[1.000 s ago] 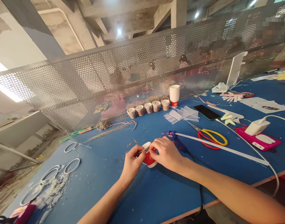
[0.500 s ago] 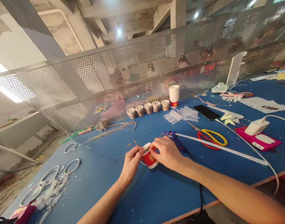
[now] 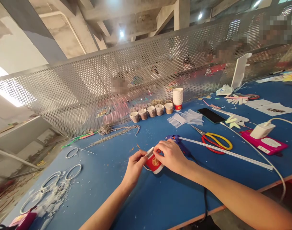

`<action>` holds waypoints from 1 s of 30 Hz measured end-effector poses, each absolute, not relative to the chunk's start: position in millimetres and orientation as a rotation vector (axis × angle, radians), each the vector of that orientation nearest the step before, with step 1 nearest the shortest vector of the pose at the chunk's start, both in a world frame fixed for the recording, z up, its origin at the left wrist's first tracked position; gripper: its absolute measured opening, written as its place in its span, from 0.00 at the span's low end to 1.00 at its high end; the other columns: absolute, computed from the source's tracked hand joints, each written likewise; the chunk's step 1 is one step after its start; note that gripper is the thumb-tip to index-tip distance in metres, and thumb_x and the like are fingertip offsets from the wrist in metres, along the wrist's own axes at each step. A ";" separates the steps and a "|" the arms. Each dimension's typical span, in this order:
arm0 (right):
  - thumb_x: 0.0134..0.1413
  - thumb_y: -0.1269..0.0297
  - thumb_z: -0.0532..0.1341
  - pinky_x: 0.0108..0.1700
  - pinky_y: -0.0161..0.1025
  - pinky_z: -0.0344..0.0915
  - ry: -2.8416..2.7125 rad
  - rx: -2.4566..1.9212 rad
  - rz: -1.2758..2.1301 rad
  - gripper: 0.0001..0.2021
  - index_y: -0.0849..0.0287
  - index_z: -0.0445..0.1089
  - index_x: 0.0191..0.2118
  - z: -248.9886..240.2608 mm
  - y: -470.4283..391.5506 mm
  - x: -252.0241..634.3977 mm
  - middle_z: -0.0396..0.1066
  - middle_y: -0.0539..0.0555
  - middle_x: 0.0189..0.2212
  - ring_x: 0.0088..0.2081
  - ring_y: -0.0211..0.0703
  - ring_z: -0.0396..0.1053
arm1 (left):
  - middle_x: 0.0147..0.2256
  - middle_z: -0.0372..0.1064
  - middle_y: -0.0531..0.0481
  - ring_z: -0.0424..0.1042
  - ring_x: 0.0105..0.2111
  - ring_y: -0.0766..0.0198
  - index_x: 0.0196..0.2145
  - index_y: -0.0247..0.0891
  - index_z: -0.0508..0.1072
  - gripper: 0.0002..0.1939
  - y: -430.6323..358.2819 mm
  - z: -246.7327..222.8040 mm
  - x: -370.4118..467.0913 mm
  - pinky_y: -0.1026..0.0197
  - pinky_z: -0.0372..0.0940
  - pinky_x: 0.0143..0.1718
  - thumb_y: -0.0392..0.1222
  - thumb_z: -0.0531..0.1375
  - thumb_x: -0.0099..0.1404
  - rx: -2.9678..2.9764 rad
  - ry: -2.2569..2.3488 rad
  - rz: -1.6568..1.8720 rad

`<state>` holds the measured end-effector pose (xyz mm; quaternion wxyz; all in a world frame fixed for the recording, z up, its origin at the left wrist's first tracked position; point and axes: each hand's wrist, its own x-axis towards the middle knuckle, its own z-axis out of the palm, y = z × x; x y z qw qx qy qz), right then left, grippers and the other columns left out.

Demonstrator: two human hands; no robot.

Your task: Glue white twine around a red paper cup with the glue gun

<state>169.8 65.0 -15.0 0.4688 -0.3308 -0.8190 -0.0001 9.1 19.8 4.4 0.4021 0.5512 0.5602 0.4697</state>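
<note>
Red cup (image 3: 150, 164) (gold emblem (image 3: 155, 161) unreadable) between left hand (image 3: 135, 163) and right hand (image 3: 170, 155)

Center: left hand (image 3: 134, 166) and right hand (image 3: 172, 155) partly hide red cup (image 3: 155, 163). Lower left: magenta object (image 3: 26, 220) cut off. Upper right: 1 person (image 3: 277, 30) blurred.

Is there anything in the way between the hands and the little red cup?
No, nothing I can see. The left hand and right hand both touch the cup near its rim. The blue glue gun lies beyond the right hand, not between.
</note>
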 end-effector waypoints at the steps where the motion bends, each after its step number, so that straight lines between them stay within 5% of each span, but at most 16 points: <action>1: 0.51 0.76 0.59 0.34 0.37 0.53 -2.008 -0.811 0.000 0.09 0.58 0.63 0.24 -14.6 65.0 170.0 0.67 0.46 0.21 0.24 0.35 0.65 | 0.19 0.60 0.56 0.59 0.24 0.66 0.20 0.37 0.68 0.06 19.6 4.5 9.1 0.66 0.57 0.28 0.39 0.55 0.51 1.394 1.420 1.184; 30: 0.54 0.74 0.61 0.37 0.37 0.57 -2.037 -0.790 0.161 0.04 0.58 0.70 0.31 -7.2 66.1 182.6 0.72 0.48 0.27 0.29 0.37 0.69 | 0.20 0.69 0.54 0.66 0.24 0.64 0.25 0.35 0.74 0.09 22.9 4.7 3.0 0.63 0.63 0.31 0.44 0.60 0.55 1.392 1.371 1.178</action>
